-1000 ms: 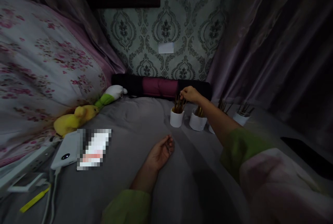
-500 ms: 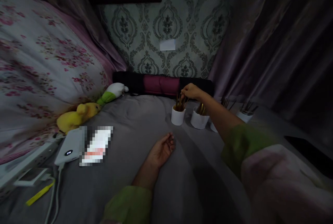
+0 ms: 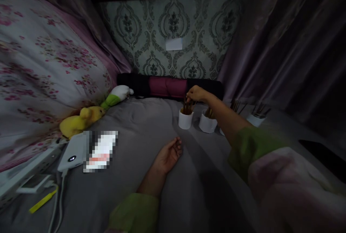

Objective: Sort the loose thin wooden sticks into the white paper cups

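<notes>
In the head view, a white cup full of thin brown sticks stands on the grey bedsheet. My right hand is above it, fingertips pinched at the top of one thin stick whose lower end is still among the others. My left hand lies on the sheet in front of the cup, palm turned up. Its fingers are loosely curled and hold nothing. A second white cup with sticks stands just to the right, partly behind my right forearm.
Farther right, another white cup holds sticks, and one more is mostly hidden by my arm. A black and maroon roll lies along the wall. At left are a yellow plush toy, a white power bank, a power strip and a yellow highlighter.
My right hand has shifted very slightly left and down over the same cup. The left hand has stayed in place.
</notes>
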Available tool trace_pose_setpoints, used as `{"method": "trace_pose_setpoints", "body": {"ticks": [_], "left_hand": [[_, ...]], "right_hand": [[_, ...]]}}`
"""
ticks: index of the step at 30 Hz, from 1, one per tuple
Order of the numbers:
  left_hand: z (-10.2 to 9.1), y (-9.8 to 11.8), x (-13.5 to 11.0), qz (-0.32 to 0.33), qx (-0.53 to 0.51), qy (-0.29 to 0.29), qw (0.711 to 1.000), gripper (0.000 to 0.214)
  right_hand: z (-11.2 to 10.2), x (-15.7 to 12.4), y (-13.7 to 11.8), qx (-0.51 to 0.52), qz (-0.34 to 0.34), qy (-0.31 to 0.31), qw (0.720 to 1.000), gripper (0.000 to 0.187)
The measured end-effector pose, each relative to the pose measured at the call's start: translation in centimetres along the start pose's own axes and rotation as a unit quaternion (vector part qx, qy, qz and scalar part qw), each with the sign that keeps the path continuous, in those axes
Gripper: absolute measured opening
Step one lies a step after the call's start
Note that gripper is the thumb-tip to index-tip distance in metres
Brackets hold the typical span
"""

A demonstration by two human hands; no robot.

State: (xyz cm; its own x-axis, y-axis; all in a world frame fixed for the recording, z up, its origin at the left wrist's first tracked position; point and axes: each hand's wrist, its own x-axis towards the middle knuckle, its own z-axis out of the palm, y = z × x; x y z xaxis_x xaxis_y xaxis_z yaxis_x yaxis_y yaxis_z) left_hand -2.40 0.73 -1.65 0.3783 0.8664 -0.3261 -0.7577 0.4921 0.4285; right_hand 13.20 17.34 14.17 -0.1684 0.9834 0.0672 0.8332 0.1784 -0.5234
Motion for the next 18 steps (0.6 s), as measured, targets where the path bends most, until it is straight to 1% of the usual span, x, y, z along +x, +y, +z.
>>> {"method": "trace_pose_setpoints", "body": {"ticks": [9,14,18], "left_hand": [[-0.19,0.00,0.16,0.000,0.007,-0.006,1.000,0.010],[0.02,-0.01,0.05,0.000,0.000,-0.004,1.000,0.011],[0.15,0.01,-0.06,-0.003,-0.005,-0.008,1.000,0.011]], "right_hand": [[-0.03,-0.33,-0.55,-0.025,0.008,0.013,1.000,0.017],[0.12,0.25,-0.06,-0.052,0.022,0.022,0.998,0.020],[0.23,0.62,0.24,-0.046,0.030,0.042,0.998,0.012]]}}
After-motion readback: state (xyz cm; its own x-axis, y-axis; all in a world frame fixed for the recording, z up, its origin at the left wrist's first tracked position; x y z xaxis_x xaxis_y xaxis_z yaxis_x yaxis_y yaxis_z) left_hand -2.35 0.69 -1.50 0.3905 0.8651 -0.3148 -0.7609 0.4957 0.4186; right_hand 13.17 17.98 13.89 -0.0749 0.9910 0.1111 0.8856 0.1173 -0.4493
